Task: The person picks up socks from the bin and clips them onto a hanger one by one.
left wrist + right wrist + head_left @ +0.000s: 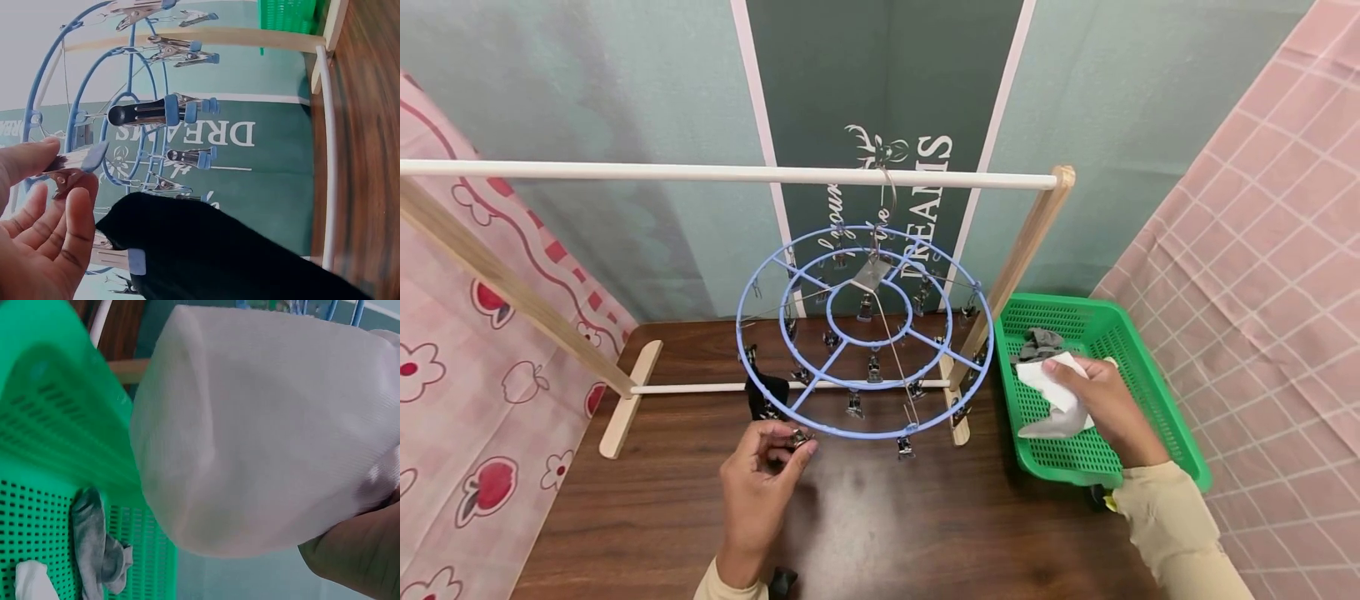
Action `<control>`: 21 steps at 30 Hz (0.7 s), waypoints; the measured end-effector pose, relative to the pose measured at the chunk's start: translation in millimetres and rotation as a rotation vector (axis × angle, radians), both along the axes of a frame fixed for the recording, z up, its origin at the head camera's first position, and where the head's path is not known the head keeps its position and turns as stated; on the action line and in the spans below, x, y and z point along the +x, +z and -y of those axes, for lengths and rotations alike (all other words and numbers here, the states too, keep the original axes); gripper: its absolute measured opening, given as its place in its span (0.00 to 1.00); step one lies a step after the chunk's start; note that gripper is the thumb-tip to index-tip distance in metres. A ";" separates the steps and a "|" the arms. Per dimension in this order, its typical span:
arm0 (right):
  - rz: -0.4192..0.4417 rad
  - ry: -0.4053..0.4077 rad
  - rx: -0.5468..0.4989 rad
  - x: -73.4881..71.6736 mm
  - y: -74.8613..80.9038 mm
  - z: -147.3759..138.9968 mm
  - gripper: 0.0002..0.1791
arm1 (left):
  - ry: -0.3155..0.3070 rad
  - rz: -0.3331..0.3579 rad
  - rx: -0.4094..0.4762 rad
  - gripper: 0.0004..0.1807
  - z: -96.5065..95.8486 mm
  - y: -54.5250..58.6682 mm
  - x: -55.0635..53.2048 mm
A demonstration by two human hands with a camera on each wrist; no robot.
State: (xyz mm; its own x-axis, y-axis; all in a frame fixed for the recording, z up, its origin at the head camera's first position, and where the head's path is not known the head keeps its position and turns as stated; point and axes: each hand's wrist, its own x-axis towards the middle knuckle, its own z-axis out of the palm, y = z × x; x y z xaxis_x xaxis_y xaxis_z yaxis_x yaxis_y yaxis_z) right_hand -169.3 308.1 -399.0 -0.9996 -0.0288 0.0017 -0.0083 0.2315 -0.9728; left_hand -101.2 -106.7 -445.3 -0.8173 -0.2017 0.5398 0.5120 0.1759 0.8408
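Observation:
My left hand (760, 483) pinches a metal clip (72, 161) at the near left rim of a round blue clip hanger (865, 436). Just beyond that hand, a black sock (187, 244) hangs from another clip of the hanger. Over the green basket (1157, 400), my right hand (1108, 400) holds a white sock (1048, 386) between thumb and fingers. In the right wrist view the white sock (262, 425) fills the middle and hides most of the hand. A grey sock (90, 544) lies in the basket, with a white cloth piece (34, 584) beside it.
The hanger hooks onto the white rail (700, 172) of a wooden-legged stand. Several more metal clips dangle from its rings. The basket stands on the brown table (887, 517) beside the stand's right foot (958, 425). Printed cloths hang behind and at both sides.

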 end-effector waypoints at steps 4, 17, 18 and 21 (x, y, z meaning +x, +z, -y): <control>-0.051 0.032 0.114 8.6 0.2 8.7 0.11 | -0.033 0.033 0.043 0.20 -0.9 0.4 0.4; -0.058 0.224 0.286 31.6 6.0 36.8 0.08 | -0.055 0.151 0.089 0.17 -2.8 3.6 4.0; -0.067 0.248 0.284 33.3 6.1 39.3 0.07 | -0.063 0.171 0.095 0.16 -2.8 4.4 4.6; -0.078 0.301 0.262 38.1 6.0 46.9 0.06 | -0.097 0.224 0.109 0.15 -2.4 6.6 5.4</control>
